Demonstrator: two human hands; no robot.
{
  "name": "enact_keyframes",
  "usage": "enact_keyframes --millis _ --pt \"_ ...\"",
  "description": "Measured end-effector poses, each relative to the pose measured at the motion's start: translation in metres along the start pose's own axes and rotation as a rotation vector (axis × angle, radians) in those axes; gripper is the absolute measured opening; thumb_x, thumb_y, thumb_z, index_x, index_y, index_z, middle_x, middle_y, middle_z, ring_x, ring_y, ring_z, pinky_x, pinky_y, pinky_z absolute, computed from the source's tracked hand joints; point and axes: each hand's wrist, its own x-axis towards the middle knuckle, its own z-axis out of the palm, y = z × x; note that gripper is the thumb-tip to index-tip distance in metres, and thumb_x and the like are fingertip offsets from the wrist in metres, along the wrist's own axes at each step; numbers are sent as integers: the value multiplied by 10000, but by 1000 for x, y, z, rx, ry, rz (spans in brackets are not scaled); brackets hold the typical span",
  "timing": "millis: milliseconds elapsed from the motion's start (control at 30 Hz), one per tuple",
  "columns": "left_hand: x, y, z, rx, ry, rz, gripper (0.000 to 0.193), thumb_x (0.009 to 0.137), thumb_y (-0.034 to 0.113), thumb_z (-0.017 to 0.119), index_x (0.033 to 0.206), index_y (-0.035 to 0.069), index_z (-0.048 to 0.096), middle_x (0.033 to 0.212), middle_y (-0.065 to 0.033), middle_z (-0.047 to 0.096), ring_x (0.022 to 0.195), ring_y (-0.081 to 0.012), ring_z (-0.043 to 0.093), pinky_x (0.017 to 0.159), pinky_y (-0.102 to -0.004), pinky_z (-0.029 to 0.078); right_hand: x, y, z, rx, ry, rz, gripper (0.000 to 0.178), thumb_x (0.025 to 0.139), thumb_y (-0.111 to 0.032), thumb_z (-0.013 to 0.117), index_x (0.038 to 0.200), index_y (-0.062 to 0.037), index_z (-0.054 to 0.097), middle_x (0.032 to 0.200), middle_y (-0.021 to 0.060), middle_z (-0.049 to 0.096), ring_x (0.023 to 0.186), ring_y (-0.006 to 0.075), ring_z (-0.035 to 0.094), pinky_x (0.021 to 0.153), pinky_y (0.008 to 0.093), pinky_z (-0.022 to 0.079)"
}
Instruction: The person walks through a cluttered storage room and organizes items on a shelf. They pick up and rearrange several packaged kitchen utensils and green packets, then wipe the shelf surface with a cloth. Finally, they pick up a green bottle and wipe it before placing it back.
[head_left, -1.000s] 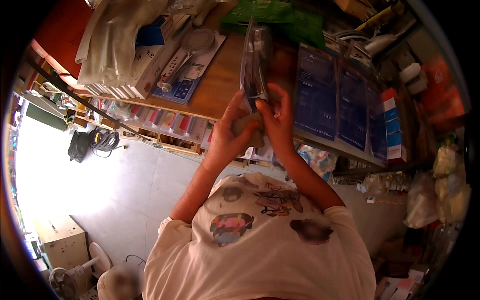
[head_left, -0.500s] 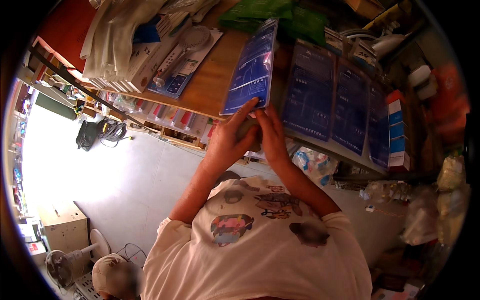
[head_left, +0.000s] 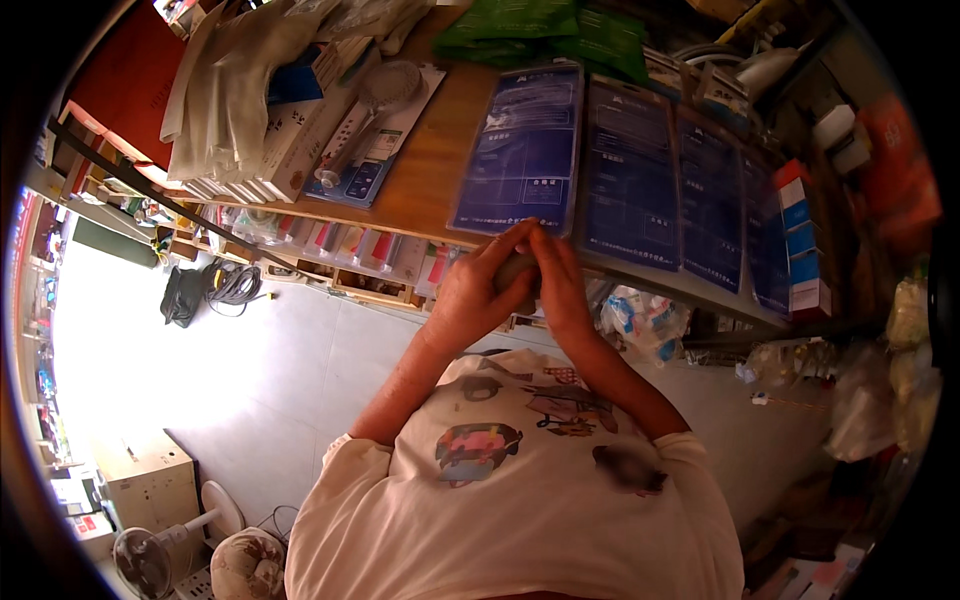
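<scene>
A flat blue package in clear plastic [head_left: 520, 150] lies at the near edge of the wooden bench, its lower edge by my fingertips. My left hand [head_left: 478, 295] and my right hand [head_left: 562, 285] meet just in front of it, fingertips together at its near edge. A greyish, rounded thing [head_left: 514, 270] shows partly between my palms; its kind is hidden by my fingers. Both hands are closed around that spot. Right of the package, several like blue packages [head_left: 632, 180] lie side by side.
A shower head on a card [head_left: 385, 90] lies on the bench's left, beside a stack of white boxes [head_left: 290, 160] with plastic sleeves. Green bags [head_left: 520, 22] lie at the back. Red, white and blue boxes [head_left: 800, 240] stand at right. A fan [head_left: 142, 562] stands lower left.
The blue package, earlier tilted up with its near edge at my fingers, has gone down flat beside the others. My hands have shifted slightly down and right and drawn closer together.
</scene>
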Motion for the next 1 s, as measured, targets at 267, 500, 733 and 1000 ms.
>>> enact_keyframes --millis 267,500,733,1000 --pt "-14 -15 -53 -148 24 -144 541 815 24 627 1337 77 493 914 -61 630 874 -121 593 796 -270 483 4 -1 27 213 87 -17 365 993 -316 455 1078 27 547 1098 152 633 1055 222 620 864 341 515" --pt "-24 -67 -101 -440 222 -261 554 876 77 638 1381 58 412 914 -29 626 891 -94 587 806 -234 464 -7 -6 37 114 235 -46 361 988 -320 475 1111 10 551 1123 140 610 1079 235 611 880 354 518" --pt "-31 -94 -148 -478 386 -266 585 850 40 634 1383 73 396 876 -28 618 833 -88 588 747 -226 485 -41 -13 50 -166 305 -4 345 982 -251 493 1146 41 573 1132 127 619 1011 214 630 881 330 506" --pt "-39 -123 -180 -451 397 -348 683 868 99 652 1442 86 282 987 -102 659 895 -139 621 772 -261 503 -25 -23 108 -617 -97 -226 216 945 -141 542 1117 -25 605 1014 103 661 878 179 658 805 330 514"
